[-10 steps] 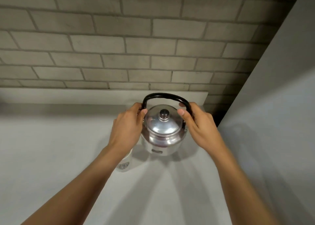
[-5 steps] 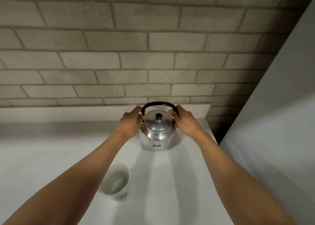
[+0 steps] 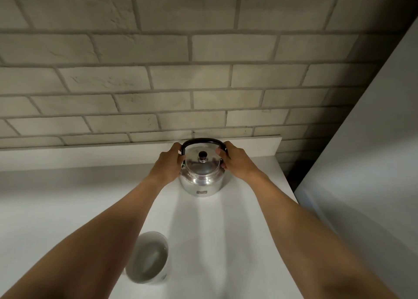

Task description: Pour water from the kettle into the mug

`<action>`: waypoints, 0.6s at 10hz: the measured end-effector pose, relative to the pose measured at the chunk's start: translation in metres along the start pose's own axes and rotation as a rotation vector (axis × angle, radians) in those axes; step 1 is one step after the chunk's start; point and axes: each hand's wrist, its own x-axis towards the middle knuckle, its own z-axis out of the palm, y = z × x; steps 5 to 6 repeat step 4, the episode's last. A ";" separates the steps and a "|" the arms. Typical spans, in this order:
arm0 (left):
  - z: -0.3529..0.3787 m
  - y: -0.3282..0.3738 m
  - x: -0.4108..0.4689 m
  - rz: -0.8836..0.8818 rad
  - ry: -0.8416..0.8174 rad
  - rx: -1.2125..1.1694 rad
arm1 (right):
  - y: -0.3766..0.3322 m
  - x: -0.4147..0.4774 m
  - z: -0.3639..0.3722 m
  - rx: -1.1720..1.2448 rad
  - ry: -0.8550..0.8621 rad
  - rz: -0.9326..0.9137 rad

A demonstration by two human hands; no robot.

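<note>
Kettle [image 3: 202,176] now farther back — both hands flank it, mug [image 3: 148,258] nearer.

Silver kettle [image 3: 202,178], black handle [image 3: 201,141], white mug [image 3: 148,258]

The kettle [image 3: 202,177] is made of polished, mirror-bright metal, and its domed lid [image 3: 202,164] is equally glossy. The arched handle [image 3: 202,141] and lid knob [image 3: 202,156] are finished in smooth black. The mug [image 3: 148,258] is glazed white ceramic. The countertop [image 3: 214,230] is matt white and smooth; the brick wall [image 3: 158,72] is rough and matt.
</note>
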 end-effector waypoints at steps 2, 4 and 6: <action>0.004 -0.007 0.005 -0.014 0.002 -0.017 | 0.001 0.004 0.003 -0.017 -0.005 -0.010; -0.005 -0.008 -0.001 -0.042 0.000 -0.056 | 0.004 -0.011 0.000 -0.033 0.021 0.012; -0.005 -0.008 -0.001 -0.042 0.000 -0.056 | 0.004 -0.011 0.000 -0.033 0.021 0.012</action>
